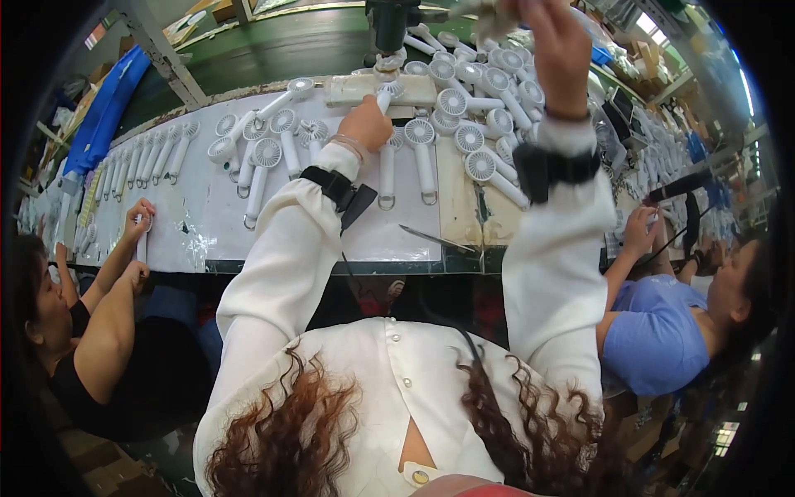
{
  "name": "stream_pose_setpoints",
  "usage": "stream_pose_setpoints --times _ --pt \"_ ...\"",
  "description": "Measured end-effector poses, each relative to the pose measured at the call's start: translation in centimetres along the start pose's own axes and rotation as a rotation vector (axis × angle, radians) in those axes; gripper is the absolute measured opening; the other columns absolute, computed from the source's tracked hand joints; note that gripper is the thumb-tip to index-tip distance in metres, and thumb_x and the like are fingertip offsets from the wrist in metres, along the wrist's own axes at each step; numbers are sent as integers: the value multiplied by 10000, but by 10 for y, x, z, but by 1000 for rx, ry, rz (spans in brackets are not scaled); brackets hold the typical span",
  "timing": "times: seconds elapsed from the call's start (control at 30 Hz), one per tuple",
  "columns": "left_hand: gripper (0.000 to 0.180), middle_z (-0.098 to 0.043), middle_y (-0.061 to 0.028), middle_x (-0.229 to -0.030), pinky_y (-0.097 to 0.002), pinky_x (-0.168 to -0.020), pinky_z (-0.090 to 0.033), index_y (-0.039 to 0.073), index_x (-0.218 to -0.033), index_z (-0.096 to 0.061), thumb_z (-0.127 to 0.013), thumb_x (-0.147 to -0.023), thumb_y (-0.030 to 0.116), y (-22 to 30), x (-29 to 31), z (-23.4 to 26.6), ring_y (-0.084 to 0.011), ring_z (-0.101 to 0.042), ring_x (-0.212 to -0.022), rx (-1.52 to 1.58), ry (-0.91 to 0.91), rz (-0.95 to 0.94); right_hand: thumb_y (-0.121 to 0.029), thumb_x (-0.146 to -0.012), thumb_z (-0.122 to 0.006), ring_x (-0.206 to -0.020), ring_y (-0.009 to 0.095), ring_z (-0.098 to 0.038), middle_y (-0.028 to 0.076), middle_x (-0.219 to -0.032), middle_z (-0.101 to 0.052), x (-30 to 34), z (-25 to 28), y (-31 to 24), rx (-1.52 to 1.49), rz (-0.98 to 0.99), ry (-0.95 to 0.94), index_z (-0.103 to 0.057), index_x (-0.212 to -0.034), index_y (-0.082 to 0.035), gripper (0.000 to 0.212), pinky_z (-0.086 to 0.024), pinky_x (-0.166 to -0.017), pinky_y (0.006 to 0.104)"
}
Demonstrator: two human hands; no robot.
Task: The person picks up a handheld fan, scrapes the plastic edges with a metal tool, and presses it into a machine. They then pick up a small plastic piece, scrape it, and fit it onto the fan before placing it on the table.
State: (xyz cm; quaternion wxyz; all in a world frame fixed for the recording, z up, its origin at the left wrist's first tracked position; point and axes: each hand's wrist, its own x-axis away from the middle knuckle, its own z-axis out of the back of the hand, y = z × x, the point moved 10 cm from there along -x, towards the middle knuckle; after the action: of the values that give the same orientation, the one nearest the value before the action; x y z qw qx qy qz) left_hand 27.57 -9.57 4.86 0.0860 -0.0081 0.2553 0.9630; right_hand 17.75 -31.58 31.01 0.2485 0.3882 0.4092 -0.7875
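My left hand (365, 124) is closed round the handle of a small white handheld fan (391, 88). The fan's round head sits beneath the ram of a dark green hand press (387, 31), on a pale block. High at the top edge, my right hand (563, 62) is blurred and partly cut off. Its fingers seem curled on the press lever (489, 18), whose end is wrapped in something pale. Close by my left wrist, several more white fans (267, 154) lie on the white sheet. Two fans, one of them this one (421, 153), rest right of that wrist.
A heap of white fans (497, 83) covers the bench to the right. Thin tweezers (435, 238) lie near the front edge. A row of fans (157, 153) stretches leftward. Co-workers sit on both sides: one in black (124, 364), one in blue (662, 331). Behind runs a green belt (281, 54).
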Motion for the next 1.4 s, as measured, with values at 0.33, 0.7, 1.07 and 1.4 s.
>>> stream_pose_setpoints --times 0.33,0.7,1.07,1.4 --pt "430 -640 -178 -828 -403 -623 -497 47 -1249 -468 -591 -884 237 12 114 53 -364 -619 -660 630 -140 -122 -142 -979 -540 -1121 145 -556 152 -1314 -528 -54 -33 10 -152 298 86 -559 -1273 -43 311 -443 -896 206" --pt "470 -645 -171 -850 -445 -622 -493 88 -1285 -448 -618 -852 149 39 192 48 -374 -636 -707 459 196 -396 -212 -1014 -435 -1166 227 -566 107 -1336 -516 217 -135 22 -859 -731 -195 -331 -1443 -30 478 -458 -990 361" --pt "522 -625 -136 -958 -434 -572 -504 107 -1318 -447 -645 -836 132 58 234 28 -355 -628 -700 86 354 -420 -194 -1024 -389 -1115 255 -606 134 -1223 -576 254 -147 10 -1099 -722 -25 -342 -1406 -17 424 -483 -963 384" --pt "401 -622 -98 -972 -336 -648 -521 51 -1307 -416 -553 -941 143 34 228 -9 -217 -625 -720 929 -165 -296 -249 -1034 -397 -1044 231 -632 130 -1087 -632 253 -158 1 -1332 -724 -46 -447 -1316 -16 369 -503 -908 356"
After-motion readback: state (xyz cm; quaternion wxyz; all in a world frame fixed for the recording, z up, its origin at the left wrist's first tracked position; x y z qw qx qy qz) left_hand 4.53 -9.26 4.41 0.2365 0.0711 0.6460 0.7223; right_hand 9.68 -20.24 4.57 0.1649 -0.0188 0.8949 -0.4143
